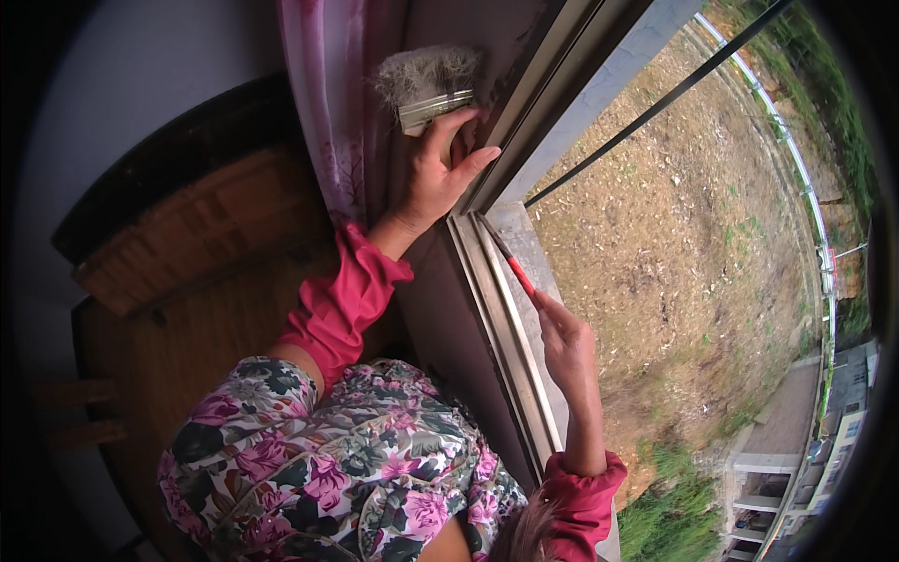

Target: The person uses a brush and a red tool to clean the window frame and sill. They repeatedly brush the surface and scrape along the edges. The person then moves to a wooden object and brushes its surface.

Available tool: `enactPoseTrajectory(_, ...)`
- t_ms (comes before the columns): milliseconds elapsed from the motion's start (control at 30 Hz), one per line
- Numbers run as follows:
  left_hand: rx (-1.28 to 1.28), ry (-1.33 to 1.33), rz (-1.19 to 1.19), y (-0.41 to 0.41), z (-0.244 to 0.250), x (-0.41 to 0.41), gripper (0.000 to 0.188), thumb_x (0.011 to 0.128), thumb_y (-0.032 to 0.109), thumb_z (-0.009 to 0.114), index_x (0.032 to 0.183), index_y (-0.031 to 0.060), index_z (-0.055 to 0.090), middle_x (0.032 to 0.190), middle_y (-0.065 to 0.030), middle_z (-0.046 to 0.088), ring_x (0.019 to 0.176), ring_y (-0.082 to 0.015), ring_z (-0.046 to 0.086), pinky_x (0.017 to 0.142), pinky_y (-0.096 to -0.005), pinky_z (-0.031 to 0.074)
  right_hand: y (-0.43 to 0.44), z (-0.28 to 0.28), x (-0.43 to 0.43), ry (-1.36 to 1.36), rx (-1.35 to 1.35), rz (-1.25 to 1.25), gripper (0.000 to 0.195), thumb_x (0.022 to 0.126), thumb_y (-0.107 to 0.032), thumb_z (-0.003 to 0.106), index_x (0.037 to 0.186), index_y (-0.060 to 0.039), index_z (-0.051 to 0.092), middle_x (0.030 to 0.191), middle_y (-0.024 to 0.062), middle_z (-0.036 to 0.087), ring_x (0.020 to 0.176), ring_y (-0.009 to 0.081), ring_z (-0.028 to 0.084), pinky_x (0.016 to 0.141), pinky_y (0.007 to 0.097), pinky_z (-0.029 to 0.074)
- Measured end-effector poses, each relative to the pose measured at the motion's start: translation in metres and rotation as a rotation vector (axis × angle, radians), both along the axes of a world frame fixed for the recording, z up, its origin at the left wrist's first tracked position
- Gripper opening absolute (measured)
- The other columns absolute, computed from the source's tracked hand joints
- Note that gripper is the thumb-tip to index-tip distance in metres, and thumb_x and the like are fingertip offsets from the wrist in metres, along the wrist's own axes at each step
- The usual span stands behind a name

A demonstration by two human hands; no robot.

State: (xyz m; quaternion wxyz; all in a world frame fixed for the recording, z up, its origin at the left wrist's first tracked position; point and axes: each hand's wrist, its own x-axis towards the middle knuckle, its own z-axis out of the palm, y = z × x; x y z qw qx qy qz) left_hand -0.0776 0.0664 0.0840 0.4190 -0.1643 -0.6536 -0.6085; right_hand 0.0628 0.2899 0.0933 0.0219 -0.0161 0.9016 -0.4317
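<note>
Raised beside the window frame, my left hand (437,172) holds a wide flat brush (428,77) with frayed pale bristles and a metal ferrule. Its handle is mostly hidden behind the fingers, and the bristles point away from me. My right hand (567,341) grips a slim tool (521,274) with a red handle and a dark shaft. The tool's far end is at the inner corner of the window track (502,316), where the bottom rail meets the upright frame (530,105). Whether the tip touches the metal cannot be made out.
A pink-purple curtain (344,133) hangs left of the brush. Behind it stands wooden furniture (189,225) on a wooden floor (161,358). A dark bar (653,105) crosses the window opening. Outside, bare ground (667,232) lies below.
</note>
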Motion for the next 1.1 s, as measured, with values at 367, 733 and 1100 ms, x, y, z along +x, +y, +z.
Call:
enactPoseTrajectory(367,0.016,0.011,-0.013,0.003,-0.004,-0.005,0.047,0.077,0.016,0.075,0.116,0.0017,0.053,0.111,-0.0101,0.059,0.103,-0.0186,0.055,0.092,-0.0297,0.041,0.018,0.073,-0.03,0.038,0.439,0.26,0.021,0.086,-0.011,0.055,0.103,-0.0061,0.066,0.08,0.0253,0.059,0.071,0.0391,0.061,0.063,0.0411,0.048)
enactPoseTrajectory(733,-0.013,0.059,0.008,0.006,-0.005,-0.005,0.047,0.077,0.015,0.074,0.117,0.0013,0.052,0.111,-0.0094,0.059,0.104,-0.0182,0.054,0.093,-0.0292,0.041,0.016,0.045,-0.037,0.071,0.326,0.182,0.021,0.085,-0.012,0.057,0.104,-0.0063,0.066,0.085,0.0237,0.061,0.074,0.0367,0.063,0.065,0.0391,0.049)
enactPoseTrajectory(1100,-0.014,0.174,0.071,0.005,-0.008,-0.013,0.045,0.075,0.012,0.076,0.114,0.0036,0.054,0.098,-0.0014,0.059,0.072,-0.0058,0.048,0.063,-0.019,0.041,0.017,0.07,-0.034,0.044,0.45,0.262,0.024,0.084,-0.011,0.056,0.106,-0.0101,0.066,0.084,0.0222,0.061,0.075,0.0371,0.062,0.065,0.0401,0.049)
